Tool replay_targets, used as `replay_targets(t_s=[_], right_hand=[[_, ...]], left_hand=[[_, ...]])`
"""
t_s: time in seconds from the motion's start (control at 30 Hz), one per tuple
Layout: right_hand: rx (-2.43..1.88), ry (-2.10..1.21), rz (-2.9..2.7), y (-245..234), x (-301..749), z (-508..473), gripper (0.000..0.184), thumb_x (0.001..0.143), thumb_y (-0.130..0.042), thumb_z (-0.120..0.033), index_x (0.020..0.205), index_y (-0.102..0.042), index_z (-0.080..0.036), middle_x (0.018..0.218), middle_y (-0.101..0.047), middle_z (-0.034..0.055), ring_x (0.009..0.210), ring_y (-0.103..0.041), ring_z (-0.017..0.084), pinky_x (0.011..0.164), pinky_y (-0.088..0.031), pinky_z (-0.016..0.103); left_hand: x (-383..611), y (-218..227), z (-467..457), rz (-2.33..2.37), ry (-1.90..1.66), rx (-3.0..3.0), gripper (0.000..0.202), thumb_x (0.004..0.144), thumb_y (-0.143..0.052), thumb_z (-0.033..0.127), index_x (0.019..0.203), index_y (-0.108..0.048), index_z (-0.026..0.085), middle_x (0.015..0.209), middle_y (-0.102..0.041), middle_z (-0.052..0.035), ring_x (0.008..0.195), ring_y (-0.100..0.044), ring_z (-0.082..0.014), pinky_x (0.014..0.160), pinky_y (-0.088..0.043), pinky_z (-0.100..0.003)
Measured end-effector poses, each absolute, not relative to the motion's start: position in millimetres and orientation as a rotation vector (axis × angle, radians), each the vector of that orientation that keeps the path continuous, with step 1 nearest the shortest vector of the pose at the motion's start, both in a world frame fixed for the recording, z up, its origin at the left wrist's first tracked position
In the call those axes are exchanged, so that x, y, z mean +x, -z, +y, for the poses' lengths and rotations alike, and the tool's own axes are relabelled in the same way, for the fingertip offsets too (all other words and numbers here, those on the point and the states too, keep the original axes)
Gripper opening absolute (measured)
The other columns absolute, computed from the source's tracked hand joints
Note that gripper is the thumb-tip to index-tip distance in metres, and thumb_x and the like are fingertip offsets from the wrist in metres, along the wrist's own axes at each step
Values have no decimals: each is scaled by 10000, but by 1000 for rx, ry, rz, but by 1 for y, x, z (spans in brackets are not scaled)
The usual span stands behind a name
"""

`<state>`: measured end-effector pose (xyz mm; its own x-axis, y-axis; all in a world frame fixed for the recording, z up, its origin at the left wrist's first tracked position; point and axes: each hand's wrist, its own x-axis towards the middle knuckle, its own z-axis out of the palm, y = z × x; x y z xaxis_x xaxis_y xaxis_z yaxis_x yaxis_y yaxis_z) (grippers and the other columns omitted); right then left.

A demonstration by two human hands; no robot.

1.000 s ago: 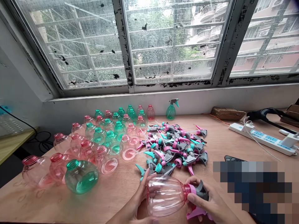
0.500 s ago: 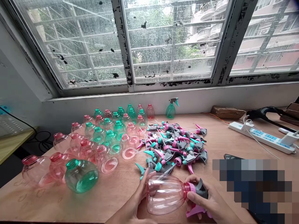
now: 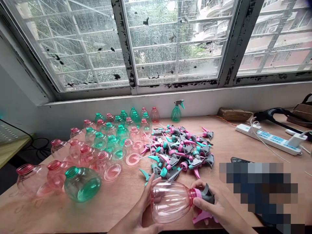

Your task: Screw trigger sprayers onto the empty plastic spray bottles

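Note:
A clear pink spray bottle [image 3: 169,201] lies on its side in the air over the table's front edge, its neck pointing right. Around its base end curls my left hand [image 3: 143,203], fingers behind and thumb below. My right hand [image 3: 213,206] is closed at the neck, thumb and fingers on the pink collar of a grey and pink trigger sprayer head [image 3: 206,194]. That head sits on the bottle's mouth; its pink trigger points down. Just beyond the bottle is a heap of loose trigger sprayer heads [image 3: 180,148] in grey, pink and teal.
Several pink and green bottles without heads stand in rows at the left, a green one [image 3: 83,185] nearest. A green bottle with a sprayer head [image 3: 176,112] stands by the wall. At right are a power strip [image 3: 268,139], a brown package [image 3: 234,114] and a partly blurred phone [image 3: 241,160].
The view has shifted slightly, so everything sits a little further left. Both hands keep their hold on the bottle and sprayer head; the right fingers have shifted slightly at the collar.

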<state>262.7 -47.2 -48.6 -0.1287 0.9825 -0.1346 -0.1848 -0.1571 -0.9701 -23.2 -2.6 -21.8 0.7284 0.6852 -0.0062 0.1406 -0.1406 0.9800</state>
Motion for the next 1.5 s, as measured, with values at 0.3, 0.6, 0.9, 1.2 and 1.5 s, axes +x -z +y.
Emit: replay_targets(t_s=[0.3, 0.6, 0.9, 1.2, 1.5], right_hand=[[-1138, -1494, -1054, 45, 263, -48, 410, 830, -774, -467, 1023, -547, -186, 605, -771, -14, 489, -716, 146, 433, -484, 184], [-1154, -1491, -1065, 42, 264, -50, 388, 846, -758, -463, 1018, -547, -187, 609, -768, -14, 501, -728, 154, 437, -487, 188], [-1156, -1489, -1051, 47, 264, -47, 418, 820, -776, -486, 1011, -558, -185, 616, -757, -20, 495, -718, 147, 433, -498, 188], [-1149, -1502, -1065, 44, 264, -49, 377, 846, -761, -455, 1010, -550, -188, 618, -778, -6, 504, -723, 146, 444, -493, 184], [-1167, -1492, -1065, 45, 264, -48, 422, 813, -773, -495, 1014, -560, -192, 605, -770, -7, 486, -710, 161, 435, -492, 210]], left_hand=[[-27, 30, 4, 620, -525, 1631, 979, 888, -703, 412, 1570, -1, 421, 1704, -104, -21, 1536, -208, -337, 1243, -219, -524], [-26, 31, 4, 593, -554, 1605, 998, 864, -735, 406, 1559, -20, 455, 1698, -128, -18, 1495, -307, -355, 1225, -257, -534], [-26, 23, 1, 655, -486, 1676, 962, 932, -659, 352, 1550, 70, 459, 1706, -98, 18, 1550, -180, -297, 1262, -195, -491], [-29, 32, 0, 673, -501, 1627, 957, 906, -684, 418, 1541, 29, 490, 1709, -55, 42, 1554, -161, -299, 1256, -219, -481], [-24, 25, 2, 616, -555, 1645, 933, 920, -667, 386, 1565, 6, 434, 1702, -108, -43, 1503, -294, -340, 1226, -246, -540]])
